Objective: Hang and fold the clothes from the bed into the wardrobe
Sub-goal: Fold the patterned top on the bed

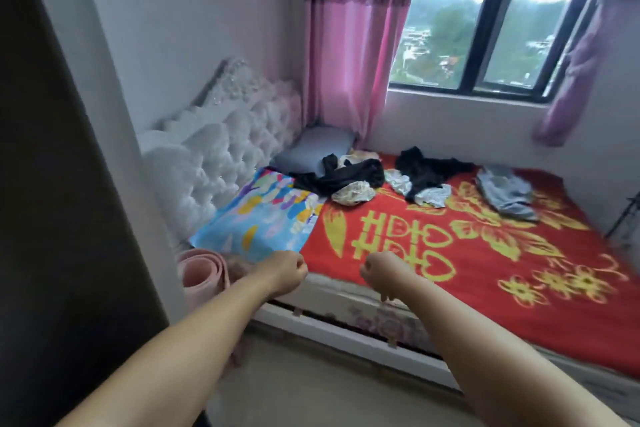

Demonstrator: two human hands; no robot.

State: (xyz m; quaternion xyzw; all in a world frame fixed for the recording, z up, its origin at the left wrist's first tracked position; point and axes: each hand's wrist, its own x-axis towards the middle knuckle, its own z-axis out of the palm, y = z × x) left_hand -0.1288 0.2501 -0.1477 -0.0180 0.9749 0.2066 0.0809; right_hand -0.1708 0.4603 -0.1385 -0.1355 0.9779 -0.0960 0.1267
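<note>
Clothes lie in loose heaps at the far side of the bed [433, 291], which has a red blanket with yellow patterns. A black garment [341, 175] lies by the pillows, a second black garment [427, 168] sits further right, and a grey garment [504, 192] lies near the wall. Pale crumpled pieces [353, 192] lie between them. My left hand [289, 270] and my right hand [379, 270] are stretched out over the near bed edge, fingers curled into fists, holding nothing. Both hands are well short of the clothes.
A blue patterned pillow [266, 218] and a grey pillow [311, 149] lie against the white tufted headboard [214, 152]. A rolled pink mat [202, 272] stands beside the bed. Pink curtains [353, 38] flank the window. A dark panel [38, 184] fills the left edge.
</note>
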